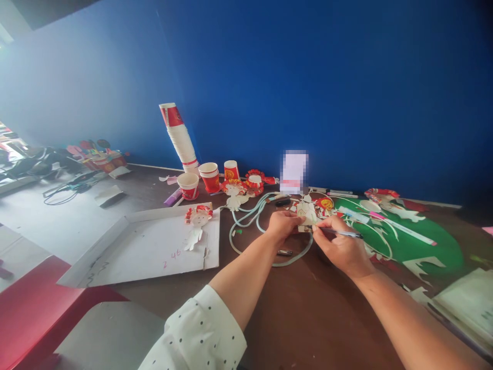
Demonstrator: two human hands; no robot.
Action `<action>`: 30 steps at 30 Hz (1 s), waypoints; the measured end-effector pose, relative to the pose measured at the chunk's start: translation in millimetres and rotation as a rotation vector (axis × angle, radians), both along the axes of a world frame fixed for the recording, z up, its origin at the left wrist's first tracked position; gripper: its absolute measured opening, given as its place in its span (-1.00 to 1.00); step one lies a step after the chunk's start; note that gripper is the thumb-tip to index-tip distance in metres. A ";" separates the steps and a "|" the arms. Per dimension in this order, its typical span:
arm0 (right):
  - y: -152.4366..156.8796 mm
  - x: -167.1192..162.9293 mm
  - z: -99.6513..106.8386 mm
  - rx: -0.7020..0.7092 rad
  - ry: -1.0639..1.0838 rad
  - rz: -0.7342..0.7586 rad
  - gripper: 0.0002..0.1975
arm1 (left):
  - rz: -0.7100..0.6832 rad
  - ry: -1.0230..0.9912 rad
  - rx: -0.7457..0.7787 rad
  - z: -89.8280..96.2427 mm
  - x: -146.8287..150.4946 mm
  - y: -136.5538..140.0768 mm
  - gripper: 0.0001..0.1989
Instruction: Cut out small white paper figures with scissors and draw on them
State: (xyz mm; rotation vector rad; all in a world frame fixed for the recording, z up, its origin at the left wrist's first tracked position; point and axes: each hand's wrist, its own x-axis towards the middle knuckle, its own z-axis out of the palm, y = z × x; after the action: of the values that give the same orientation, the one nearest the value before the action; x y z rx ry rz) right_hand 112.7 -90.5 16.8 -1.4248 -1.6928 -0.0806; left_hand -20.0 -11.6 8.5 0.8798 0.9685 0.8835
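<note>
My left hand is closed on the left edge of a small pale piece of paper above the brown table. Faint lines show on that paper. In my right hand is a pen, gripped near its tip, which points at the paper's right side. Just behind the paper lie red and yellow cup scraps. A looped pale blue cable runs to the left of my left hand. The hands are apart, one on each side of the paper.
A white cardboard tray at left bears a paper figure with a red frilled head. A tall leaning stack of paper cups and several single cups stand by the blue wall. At right, markers and scraps lie on a green sheet.
</note>
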 end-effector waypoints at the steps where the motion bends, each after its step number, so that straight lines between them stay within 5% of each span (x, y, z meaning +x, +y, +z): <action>1: -0.1 0.0 0.0 0.003 -0.005 0.001 -0.93 | 0.002 -0.003 0.004 -0.4 0.1 0.2 -0.83; 30: -2.0 0.0 -0.8 -0.068 -0.007 0.020 -0.91 | 0.026 0.016 0.018 -0.1 -0.6 0.8 -0.83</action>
State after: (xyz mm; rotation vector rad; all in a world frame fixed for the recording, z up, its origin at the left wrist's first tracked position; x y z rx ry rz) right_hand 112.7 -92.5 16.0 -1.4585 -1.7300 -0.0172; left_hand -20.7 -10.8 8.4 0.8927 0.9886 0.9099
